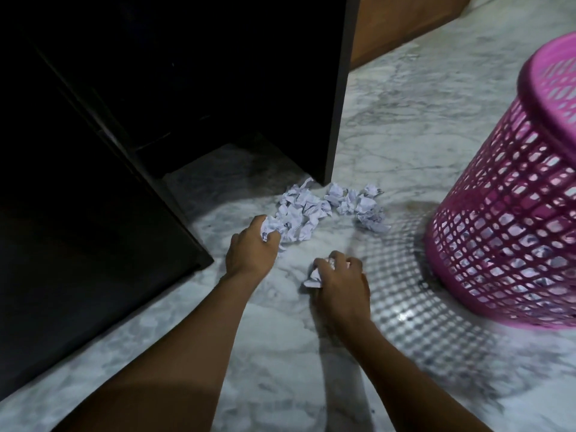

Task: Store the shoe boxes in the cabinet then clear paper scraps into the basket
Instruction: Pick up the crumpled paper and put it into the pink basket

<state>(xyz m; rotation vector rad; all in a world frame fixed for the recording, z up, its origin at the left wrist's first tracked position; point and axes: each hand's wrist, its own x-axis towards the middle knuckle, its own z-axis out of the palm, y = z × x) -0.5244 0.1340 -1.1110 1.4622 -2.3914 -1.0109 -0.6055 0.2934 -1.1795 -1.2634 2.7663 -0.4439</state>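
Marble floor (389,126), grey-veined, dim light; dark cabinet (156,88) takes the upper left, inside too dark to tell if any shoe boxes are in it. Pink basket (511,213) stands on the floor at right, lattice wall, some pale shapes visible through the holes low down, likely paper already in. Paper scraps (327,210) lie in a loose cluster on the floor just in front of the cabinet's front edge, between cabinet and basket. Left hand (252,247) reaches forward, arm nearly straight, fingers curled shut around a crumpled ball (270,226) at the near-left edge of the cluster. Right hand (339,279) sits nearer the body, palm down, fingers closed on a second wad (314,275), close to the floor; cannot tell if it is lifted off. Scraps look very light, soft, springy when crushed, not fragile or slippery; several fit one fist, best taken by closing the whole hand over a ball or raking a few together, with a firm squeeze so loose bits do not drop. Judgement: scrap-clearing stage, most of the cluster still to go; basket is a short swing to the right.
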